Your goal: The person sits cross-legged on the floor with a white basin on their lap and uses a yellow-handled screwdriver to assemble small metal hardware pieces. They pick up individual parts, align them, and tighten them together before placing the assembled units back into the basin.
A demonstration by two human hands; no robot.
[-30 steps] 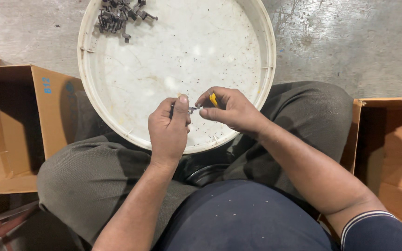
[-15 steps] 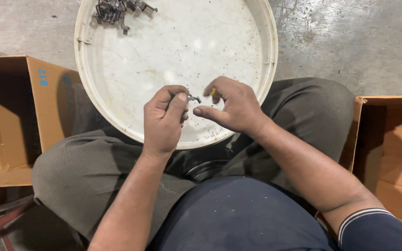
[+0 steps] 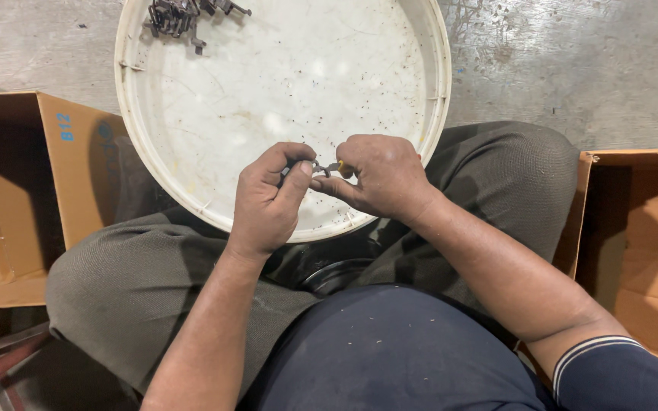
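My left hand [image 3: 268,199] pinches a small grey metal part [image 3: 319,167] between thumb and forefinger, over the near rim of a big round white tub [image 3: 283,84]. My right hand [image 3: 378,176] meets it from the right, closed on a small yellow piece [image 3: 342,168] that touches the metal part. A heap of several dark metal parts [image 3: 184,14] lies at the far left of the tub floor.
An open cardboard box [image 3: 17,190] stands at my left and another open cardboard box [image 3: 634,243] at my right. The tub rests between my knees on a grey concrete floor [image 3: 573,61]. A dark round object [image 3: 336,274] sits in my lap.
Both hands have stayed together over the tub's near rim; the fingers shifted their grip on the small parts, and the view has drifted slightly.
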